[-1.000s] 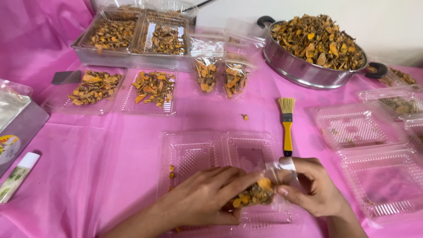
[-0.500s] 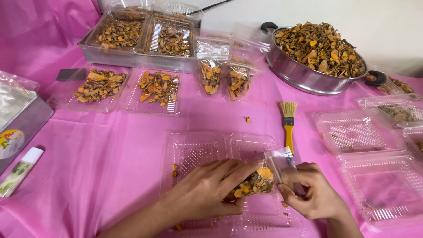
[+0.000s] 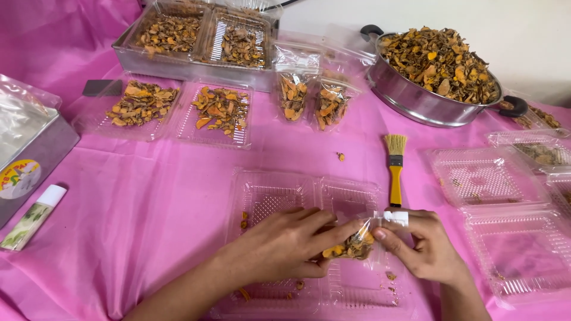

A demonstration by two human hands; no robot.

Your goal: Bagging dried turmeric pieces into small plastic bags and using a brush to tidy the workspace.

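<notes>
Pink cloth [image 3: 148, 196] covers the table beneath a white wall [image 3: 535, 35].

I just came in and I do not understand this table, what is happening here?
A person is holding a small clear plastic pouch of dried orange-brown pieces in both hands, left hand and right hand, above an open clear plastic clamshell tray. The fingers pinch the pouch's top edge. Beside them lies a yellow-handled brush. Behind it, a round steel pan is heaped with the same pieces, and two filled pouches stand on the pink cloth.
</notes>
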